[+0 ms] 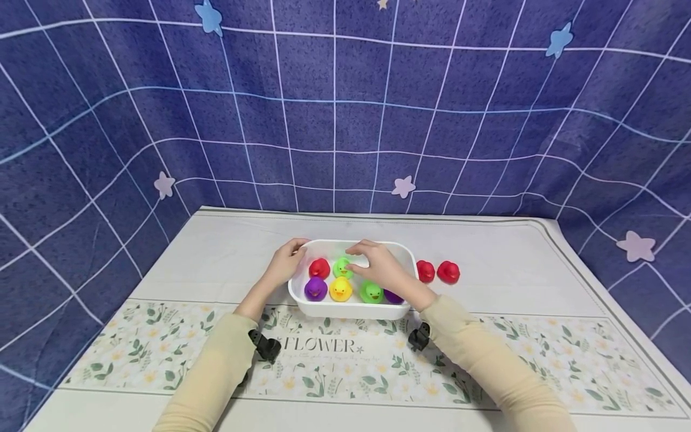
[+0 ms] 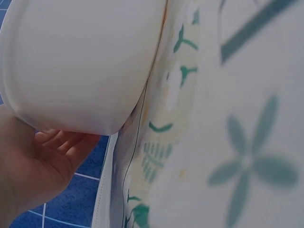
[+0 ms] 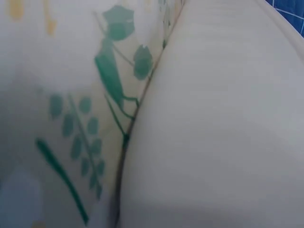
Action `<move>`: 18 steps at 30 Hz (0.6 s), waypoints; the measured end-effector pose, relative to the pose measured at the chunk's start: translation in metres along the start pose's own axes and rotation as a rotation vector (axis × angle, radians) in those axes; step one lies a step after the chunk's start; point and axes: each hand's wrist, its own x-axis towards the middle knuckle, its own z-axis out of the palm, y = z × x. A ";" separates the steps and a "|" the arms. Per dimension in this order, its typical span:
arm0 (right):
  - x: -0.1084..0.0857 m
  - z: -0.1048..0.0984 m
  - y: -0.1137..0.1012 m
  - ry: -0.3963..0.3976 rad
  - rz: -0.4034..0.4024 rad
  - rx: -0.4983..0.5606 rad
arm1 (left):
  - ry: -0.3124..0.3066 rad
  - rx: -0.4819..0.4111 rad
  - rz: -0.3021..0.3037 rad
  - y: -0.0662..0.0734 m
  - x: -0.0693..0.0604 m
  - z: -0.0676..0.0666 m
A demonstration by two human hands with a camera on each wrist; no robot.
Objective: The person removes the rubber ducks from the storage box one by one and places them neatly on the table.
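Observation:
A white plastic tub (image 1: 345,309) stands on the table with toy ducks inside. At its left end my left hand (image 1: 285,261) holds the rim, and the left wrist view shows its fingers (image 2: 64,147) against the outside wall. My right hand (image 1: 378,264) reaches over the tub from the right, thumb and fingers parted beside a green duck (image 1: 342,268). Around it in the tub are a red duck (image 1: 319,268), a purple duck (image 1: 315,289), a yellow duck (image 1: 341,289) and another green duck (image 1: 372,292). A second purple duck (image 1: 393,297) is partly hidden under my right wrist.
Two red ducks, one nearer the tub (image 1: 426,272) and one farther right (image 1: 448,272), sit on the table beside its right end. A flower-printed cloth (image 1: 178,342) covers the table. A blue curtain (image 1: 345,120) with a grid pattern hangs behind. The right wrist view shows mostly the tub's wall (image 3: 213,123).

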 end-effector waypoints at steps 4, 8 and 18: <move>0.002 0.003 0.000 0.001 0.018 0.002 | -0.001 0.000 -0.006 0.001 0.000 0.001; 0.002 0.005 0.000 -0.028 0.047 -0.003 | -0.003 0.003 -0.001 0.001 0.001 0.002; 0.004 0.014 -0.001 -0.100 0.066 -0.002 | -0.004 0.016 -0.007 -0.001 0.000 0.001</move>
